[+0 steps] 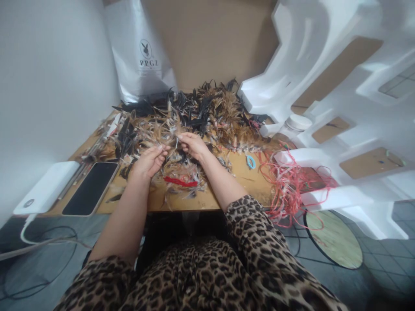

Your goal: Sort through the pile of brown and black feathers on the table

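Feathers (223, 108) spread over the middle and far part of the counter (240, 192), with a bag (142, 84) behind them at the far left. The left hand (149, 162) is above their near-left part, the right hand (193, 146) just right of it and slightly farther. Nearer than both, a strip (180, 181) lies among the feathers. At the near left lies a phone (90, 188), a power bank (47, 188) left of it. To the right come a ring (250, 162), then tangled string (288, 185) overhanging the near edge; a jar (295, 124) stands farther back.
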{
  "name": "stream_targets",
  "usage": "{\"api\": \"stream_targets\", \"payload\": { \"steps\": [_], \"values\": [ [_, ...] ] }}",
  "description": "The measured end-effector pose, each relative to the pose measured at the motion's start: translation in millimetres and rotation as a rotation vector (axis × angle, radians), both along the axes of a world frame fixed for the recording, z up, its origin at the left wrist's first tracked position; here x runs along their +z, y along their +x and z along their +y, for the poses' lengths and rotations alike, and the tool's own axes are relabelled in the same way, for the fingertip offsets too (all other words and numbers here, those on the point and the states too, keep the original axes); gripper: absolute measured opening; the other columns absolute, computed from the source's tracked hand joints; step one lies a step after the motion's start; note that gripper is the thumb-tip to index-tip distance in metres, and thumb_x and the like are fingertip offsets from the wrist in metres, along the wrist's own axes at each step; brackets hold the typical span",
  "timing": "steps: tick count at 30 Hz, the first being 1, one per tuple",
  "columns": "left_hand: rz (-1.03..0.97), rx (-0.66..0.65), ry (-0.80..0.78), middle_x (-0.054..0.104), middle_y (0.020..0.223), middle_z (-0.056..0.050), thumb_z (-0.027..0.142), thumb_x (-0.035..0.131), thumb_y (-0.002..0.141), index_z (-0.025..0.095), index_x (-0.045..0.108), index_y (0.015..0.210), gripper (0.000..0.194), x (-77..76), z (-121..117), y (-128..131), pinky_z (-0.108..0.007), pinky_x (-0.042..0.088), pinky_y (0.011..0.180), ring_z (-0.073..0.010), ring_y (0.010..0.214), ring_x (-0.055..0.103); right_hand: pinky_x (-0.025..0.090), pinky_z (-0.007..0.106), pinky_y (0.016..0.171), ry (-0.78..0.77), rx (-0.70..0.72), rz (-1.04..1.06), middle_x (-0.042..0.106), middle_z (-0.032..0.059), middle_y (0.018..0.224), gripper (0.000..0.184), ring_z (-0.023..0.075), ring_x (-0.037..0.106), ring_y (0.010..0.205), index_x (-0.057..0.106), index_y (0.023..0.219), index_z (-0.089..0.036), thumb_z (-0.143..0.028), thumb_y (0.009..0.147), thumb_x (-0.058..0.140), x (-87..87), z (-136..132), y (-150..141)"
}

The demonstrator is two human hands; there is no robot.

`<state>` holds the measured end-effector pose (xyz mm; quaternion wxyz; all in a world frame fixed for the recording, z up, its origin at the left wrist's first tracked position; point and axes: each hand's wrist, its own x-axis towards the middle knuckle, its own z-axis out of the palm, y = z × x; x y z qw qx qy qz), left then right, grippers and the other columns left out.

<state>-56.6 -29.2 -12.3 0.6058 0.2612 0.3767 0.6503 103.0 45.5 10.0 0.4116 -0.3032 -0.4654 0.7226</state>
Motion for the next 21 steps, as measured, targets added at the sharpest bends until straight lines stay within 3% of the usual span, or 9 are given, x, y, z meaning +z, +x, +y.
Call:
{"api": "stream_targets", "payload": {
  "steps": [3, 10, 15, 21],
  "values": [
    [-0.041, -0.099, -0.074, 0.07, 0.084, -0.011, 0.008, 0.066, 0.072, 0.01, 0.066, 0.074, 0.002, 1.7, -4, 4, -0.008, 0.047, 0.051, -0.0045, 0.06, 0.06, 0.021, 0.015, 0.042, -0.052, 0.072, 0.109, 0.045, -0.009, 0.056, 0.031, 0.0015, 0.035, 0.045, 0.051, 0.073, -0.017, -0.031, 0.059, 0.075, 1.2, -7, -5],
    [-0.19, -0.221, -0.116, 0.063, 0.074, -0.005, 0.007, 0.065, 0.074, 0.011, 0.065, 0.072, 0.004, 2.3, -8, 8, -0.004, 0.04, 0.043, -0.0008, 0.054, 0.054, 0.023, 0.015, 0.043, 0.014, 0.147, 0.17, 0.043, -0.0091, 0.053, 0.032, 0.0018, 0.037, 0.046, 0.052, 0.073, -0.016, -0.035, 0.06, 0.075, -5.8, -15, -14],
    [-0.101, -0.171, -0.054, 0.063, 0.071, -0.005, 0.008, 0.067, 0.071, 0.01, 0.066, 0.072, 0.003, 1.9, -5, 7, -0.006, 0.043, 0.046, -0.0015, 0.055, 0.054, 0.029, 0.014, 0.043, -0.002, 0.113, 0.167, 0.055, -0.0064, 0.064, 0.034, 0.0013, 0.042, 0.047, 0.056, 0.078, -0.016, -0.036, 0.059, 0.076, -8.1, -12, -14],
    [0.13, -0.013, 0.077, 0.068, 0.07, -0.008, 0.017, 0.075, 0.064, 0.008, 0.069, 0.071, 0.014, 0.7, -2, 9, -0.011, 0.046, 0.05, -0.0055, 0.056, 0.06, 0.033, 0.015, 0.043, 0.026, 0.034, -0.019, 0.059, -0.0046, 0.064, 0.036, 0.0024, 0.045, 0.047, 0.06, 0.08, -0.016, -0.044, 0.061, 0.073, -10.1, -13, -16]
  ]
}}
